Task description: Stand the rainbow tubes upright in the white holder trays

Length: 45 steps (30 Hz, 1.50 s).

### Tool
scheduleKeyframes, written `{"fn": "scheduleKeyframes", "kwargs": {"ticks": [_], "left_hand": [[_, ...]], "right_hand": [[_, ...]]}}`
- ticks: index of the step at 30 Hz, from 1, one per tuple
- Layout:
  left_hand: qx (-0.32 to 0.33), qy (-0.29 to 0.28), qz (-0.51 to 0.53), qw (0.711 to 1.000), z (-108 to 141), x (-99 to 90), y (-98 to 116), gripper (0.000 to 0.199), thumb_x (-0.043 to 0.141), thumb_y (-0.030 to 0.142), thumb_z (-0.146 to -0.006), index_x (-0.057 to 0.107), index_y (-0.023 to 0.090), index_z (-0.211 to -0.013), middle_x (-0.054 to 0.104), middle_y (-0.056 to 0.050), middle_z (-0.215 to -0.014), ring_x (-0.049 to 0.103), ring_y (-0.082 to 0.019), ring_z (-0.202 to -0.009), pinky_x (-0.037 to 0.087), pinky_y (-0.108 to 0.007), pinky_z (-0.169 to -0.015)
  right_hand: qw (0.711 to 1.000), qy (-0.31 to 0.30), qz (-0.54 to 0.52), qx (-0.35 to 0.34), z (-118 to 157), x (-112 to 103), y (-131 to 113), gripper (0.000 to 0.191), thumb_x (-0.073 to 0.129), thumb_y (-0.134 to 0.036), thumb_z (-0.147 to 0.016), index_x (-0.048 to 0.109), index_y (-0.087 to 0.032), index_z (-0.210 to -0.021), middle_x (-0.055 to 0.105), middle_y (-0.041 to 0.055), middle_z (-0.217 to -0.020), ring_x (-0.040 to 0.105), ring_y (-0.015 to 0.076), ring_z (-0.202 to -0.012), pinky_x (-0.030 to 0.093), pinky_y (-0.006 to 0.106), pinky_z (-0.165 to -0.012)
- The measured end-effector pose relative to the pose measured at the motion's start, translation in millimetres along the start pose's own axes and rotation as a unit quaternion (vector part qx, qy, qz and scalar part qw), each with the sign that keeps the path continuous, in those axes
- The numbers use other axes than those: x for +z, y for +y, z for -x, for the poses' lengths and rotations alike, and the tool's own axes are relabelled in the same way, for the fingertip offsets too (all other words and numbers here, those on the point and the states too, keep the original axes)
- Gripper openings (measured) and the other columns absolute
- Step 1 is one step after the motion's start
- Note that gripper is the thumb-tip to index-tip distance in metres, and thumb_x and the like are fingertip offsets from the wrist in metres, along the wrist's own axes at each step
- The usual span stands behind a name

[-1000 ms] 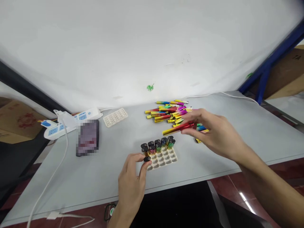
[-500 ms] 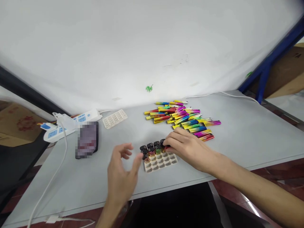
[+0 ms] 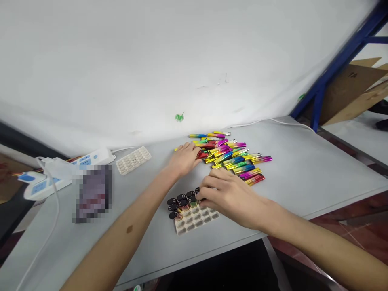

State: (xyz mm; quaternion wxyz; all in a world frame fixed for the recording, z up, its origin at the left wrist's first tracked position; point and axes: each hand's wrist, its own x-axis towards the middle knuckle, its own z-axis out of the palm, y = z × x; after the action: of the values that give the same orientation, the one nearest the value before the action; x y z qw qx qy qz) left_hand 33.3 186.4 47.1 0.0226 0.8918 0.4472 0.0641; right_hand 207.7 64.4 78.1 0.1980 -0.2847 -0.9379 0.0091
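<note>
A pale tray with oval holes [image 3: 194,221] lies near the table's front edge. Several shiny, black-topped, lighter-like sticks [image 3: 183,204] stand upright in its back and left holes. My right hand [image 3: 226,196] is over the tray's back right part, its fingers pinched together at a stick that they mostly hide. Behind the tray lies a loose pile of shiny multicoloured lighter-like sticks [image 3: 233,158]. My left hand [image 3: 185,158] reaches to the pile's left side, fingers closed over the end of a red-and-yellow stick [image 3: 202,154].
A second pale tray [image 3: 133,160] lies at the back left. Beside it are a white power strip [image 3: 95,158] with plugs and a blurred-out dark flat object [image 3: 92,194]. A white cable [image 3: 257,121] runs along the wall. Cardboard boxes [image 3: 348,91] stand beyond the blue frame [image 3: 318,105].
My left hand has moved from beside the tray, where it was spread, to the pile and closed at a red stick. My right hand stays at the tray. The view has shifted slightly.
</note>
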Motion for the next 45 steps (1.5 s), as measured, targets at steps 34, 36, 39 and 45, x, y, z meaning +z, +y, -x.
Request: {"fn": "scheduleKeyframes", "kwargs": {"ticks": [34, 36, 39, 45], "left_hand": [[-0.037, -0.033, 0.046, 0.998, 35, 6.7, -6, 0.017, 0.054, 0.017, -0.091, 0.062, 0.016, -0.106, 0.070, -0.016, -0.110, 0.065, -0.029, -0.105, 0.050, -0.041, -0.091], [-0.046, -0.023, 0.079, 0.996, 38, 2.3, -11, 0.012, 0.057, 0.022, -0.089, 0.065, 0.018, -0.097, 0.072, -0.012, -0.101, 0.067, -0.028, -0.096, 0.052, -0.039, -0.085], [-0.070, 0.005, 0.135, 0.988, 47, -11.3, -17, 0.014, 0.058, 0.029, -0.090, 0.067, 0.021, -0.096, 0.072, -0.005, -0.087, 0.067, -0.023, -0.079, 0.053, -0.035, -0.075], [-0.145, 0.163, 0.396, 0.892, 88, -49.3, -5, 0.033, 0.062, 0.035, -0.090, 0.064, 0.020, -0.120, 0.073, -0.007, -0.105, 0.069, -0.021, -0.092, 0.057, -0.035, -0.081]], "right_hand": [[0.976, -0.056, 0.040, 0.208, 1, 16, 166, 0.023, 0.059, -0.023, -0.089, 0.074, -0.019, -0.106, 0.070, 0.0128, -0.108, 0.055, 0.0316, -0.104, 0.046, 0.046, -0.092], [0.972, -0.013, -0.014, 0.233, 3, 7, 159, 0.020, 0.063, -0.028, -0.088, 0.074, -0.021, -0.103, 0.070, 0.0107, -0.103, 0.058, 0.0298, -0.101, 0.049, 0.044, -0.088], [0.951, 0.062, -0.150, 0.263, 8, -18, 128, 0.019, 0.064, -0.035, -0.089, 0.075, -0.023, -0.099, 0.069, 0.0068, -0.099, 0.065, 0.0237, -0.089, 0.053, 0.041, -0.081], [0.915, 0.184, -0.307, 0.186, 28, -53, 42, 0.026, 0.074, -0.039, -0.085, 0.069, -0.027, -0.107, 0.070, 0.0050, -0.099, 0.069, 0.0227, -0.090, 0.059, 0.041, -0.080]]}}
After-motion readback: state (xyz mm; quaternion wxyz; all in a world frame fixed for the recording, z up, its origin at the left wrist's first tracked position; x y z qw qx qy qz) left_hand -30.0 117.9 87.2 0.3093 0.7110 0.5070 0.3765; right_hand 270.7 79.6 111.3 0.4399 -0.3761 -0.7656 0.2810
